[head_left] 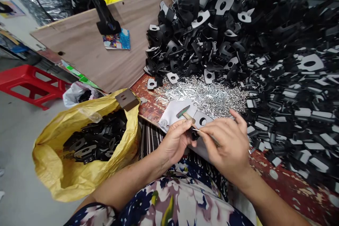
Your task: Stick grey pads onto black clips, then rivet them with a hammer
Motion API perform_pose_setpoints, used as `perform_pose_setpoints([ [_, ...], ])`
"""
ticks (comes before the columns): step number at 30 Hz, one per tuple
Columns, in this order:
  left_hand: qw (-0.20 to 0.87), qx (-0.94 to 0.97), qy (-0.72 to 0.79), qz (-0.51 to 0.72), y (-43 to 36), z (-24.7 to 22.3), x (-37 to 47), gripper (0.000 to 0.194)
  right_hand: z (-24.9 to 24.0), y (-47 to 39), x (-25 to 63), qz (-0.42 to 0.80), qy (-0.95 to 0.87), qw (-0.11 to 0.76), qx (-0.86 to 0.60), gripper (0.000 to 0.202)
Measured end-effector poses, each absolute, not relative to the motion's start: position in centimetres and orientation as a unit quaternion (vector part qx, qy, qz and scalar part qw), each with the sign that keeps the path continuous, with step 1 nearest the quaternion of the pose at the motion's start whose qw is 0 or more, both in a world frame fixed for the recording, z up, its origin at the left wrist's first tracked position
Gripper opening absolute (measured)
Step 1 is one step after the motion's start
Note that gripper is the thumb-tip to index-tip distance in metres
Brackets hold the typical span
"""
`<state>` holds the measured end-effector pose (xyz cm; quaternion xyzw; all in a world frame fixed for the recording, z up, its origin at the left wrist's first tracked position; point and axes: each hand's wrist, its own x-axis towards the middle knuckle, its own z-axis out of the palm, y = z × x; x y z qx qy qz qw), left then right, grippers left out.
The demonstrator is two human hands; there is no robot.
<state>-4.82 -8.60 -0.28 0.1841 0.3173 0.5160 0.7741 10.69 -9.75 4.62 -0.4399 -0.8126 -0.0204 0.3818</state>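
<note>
My left hand point(173, 143) is closed on a small black plastic part point(195, 135), mostly hidden by the fingers. My right hand point(229, 144) pinches a thin metal pin point(196, 130) between thumb and forefinger, its end at the black part. Just beyond the fingertips is a flat piece with a round hole point(202, 121); whether it belongs to the held part I cannot tell. A small beige and grey-green object point(183, 111) shows above my left thumb, over a pale sheet point(169, 111). Behind both hands lies a heap of shiny metal pins point(206, 95).
Black clip-like parts point(193, 39) are piled high at the back, and smaller black pieces point(299, 113) cover the right side. A yellow sack point(53, 169) of black parts stands at left, a brown block point(127, 99) on its rim. Beyond are a wooden board point(79, 42) and red stool point(29, 81).
</note>
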Motion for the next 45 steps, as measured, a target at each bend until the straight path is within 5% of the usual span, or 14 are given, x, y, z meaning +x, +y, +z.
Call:
perform_pose_setpoints([
  [3, 0.772, 0.188, 0.318, 0.517, -8.6, -0.4, -4.8, 0.031, 4.6, -9.4, 10.8, 0.027, -0.8, 0.387, -0.458, 0.016],
  [11, 0.75, 0.162, 0.319, 0.556, -8.9, -1.0, -4.6, 0.023, 3.2, -10.2, 9.4, -0.156, -0.85, 0.349, -0.362, 0.01],
  [22, 0.751, 0.149, 0.337, 0.548, -8.6, -1.0, -5.1, 0.028, 2.7, -8.5, 9.7, 0.0, -0.854, 0.321, -0.409, 0.009],
  [26, 0.754, 0.164, 0.339, 0.538, -8.4, -0.9, -5.2, 0.029, 2.4, -9.0, 10.3, 0.033, -0.863, 0.253, -0.436, 0.033],
  [31, 0.767, 0.185, 0.327, 0.521, -8.6, -1.2, -5.0, 0.028, 2.1, -9.3, 10.0, 0.035, -0.865, 0.261, -0.428, 0.03],
  [40, 0.753, 0.185, 0.335, 0.535, -8.5, -0.8, -4.9, 0.032, 2.1, -9.8, 10.4, -0.005, -0.863, 0.255, -0.436, 0.034],
  [45, 0.73, 0.185, 0.359, 0.552, -8.3, -0.2, -4.8, 0.028, 3.5, -10.4, 10.3, -0.116, -0.859, 0.219, -0.447, 0.018],
])
